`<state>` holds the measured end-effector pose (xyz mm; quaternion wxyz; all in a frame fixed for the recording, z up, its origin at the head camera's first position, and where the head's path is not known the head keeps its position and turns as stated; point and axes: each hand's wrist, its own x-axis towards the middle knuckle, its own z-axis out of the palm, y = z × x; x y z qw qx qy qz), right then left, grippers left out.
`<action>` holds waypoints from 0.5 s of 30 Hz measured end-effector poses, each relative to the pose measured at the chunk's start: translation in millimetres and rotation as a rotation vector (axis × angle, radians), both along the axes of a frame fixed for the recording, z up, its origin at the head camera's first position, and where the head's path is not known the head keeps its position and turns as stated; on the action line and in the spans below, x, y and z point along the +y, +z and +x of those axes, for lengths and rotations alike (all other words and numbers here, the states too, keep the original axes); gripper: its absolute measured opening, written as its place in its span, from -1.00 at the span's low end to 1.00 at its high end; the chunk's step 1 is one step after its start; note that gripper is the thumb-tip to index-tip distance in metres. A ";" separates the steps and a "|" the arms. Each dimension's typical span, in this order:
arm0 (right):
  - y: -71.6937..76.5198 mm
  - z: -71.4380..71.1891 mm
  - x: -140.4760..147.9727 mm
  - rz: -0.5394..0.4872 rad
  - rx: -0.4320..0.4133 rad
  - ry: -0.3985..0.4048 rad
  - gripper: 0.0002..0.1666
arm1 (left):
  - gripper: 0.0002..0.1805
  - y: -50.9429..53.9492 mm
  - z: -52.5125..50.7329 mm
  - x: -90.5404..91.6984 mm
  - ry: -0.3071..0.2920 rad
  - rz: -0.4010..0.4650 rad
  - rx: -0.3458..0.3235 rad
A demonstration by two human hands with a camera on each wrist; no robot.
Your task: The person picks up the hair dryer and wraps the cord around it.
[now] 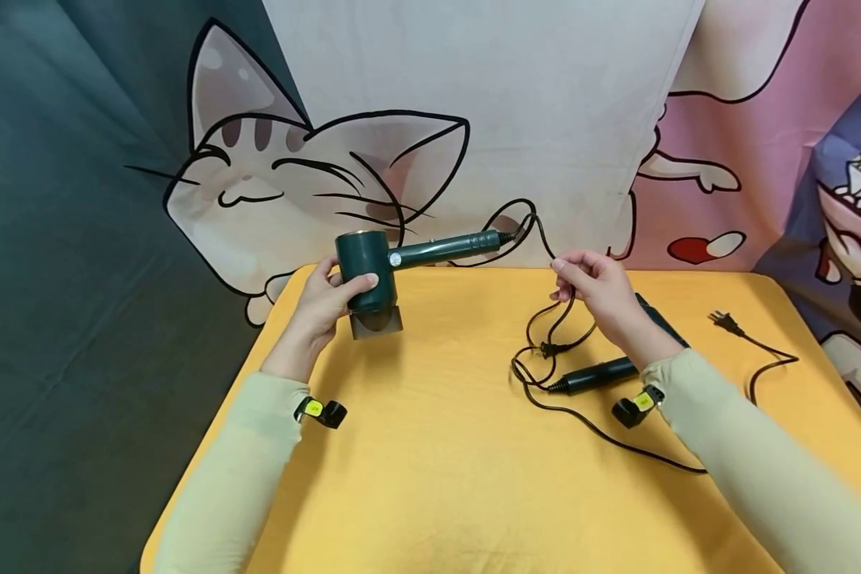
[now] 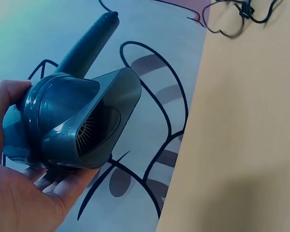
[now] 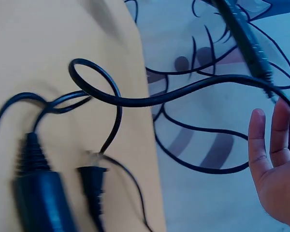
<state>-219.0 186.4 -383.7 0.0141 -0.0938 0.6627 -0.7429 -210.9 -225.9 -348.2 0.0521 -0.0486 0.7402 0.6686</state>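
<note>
My left hand [image 1: 321,309] grips the barrel of a dark green hair dryer [image 1: 364,267], held above the table with its handle pointing right. A flattened nozzle [image 2: 111,116] on the barrel faces down toward the table. From the handle's end a black power cord [image 1: 544,237] loops over to my right hand [image 1: 597,293], which pinches it between thumb and fingers. Below that hand the cord hangs in loops near a two-pin plug [image 1: 549,349]. Under my right forearm lies a second dark green appliance with a handle [image 1: 597,376]; the arm hides part of it.
Another plug [image 1: 726,321] with its black cord lies on the right of the yellow table [image 1: 438,478]. One more cord stretch [image 1: 617,441] runs toward the right sleeve. A cartoon-printed cloth [image 1: 502,96] hangs behind the table's far edge.
</note>
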 end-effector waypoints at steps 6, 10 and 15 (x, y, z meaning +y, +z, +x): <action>18.3 -20.5 -5.0 0.047 0.029 -0.048 -0.72 | -0.22 -5.2 -0.7 2.8 0.006 -0.040 0.023; 27.2 -30.2 -8.0 0.132 0.037 -0.057 -0.70 | -0.20 -8.1 -0.4 4.5 -0.003 -0.057 0.038; 36.2 -36.0 -13.2 0.184 0.048 -0.036 -0.76 | -0.17 -10.4 -1.0 8.6 -0.007 -0.067 0.057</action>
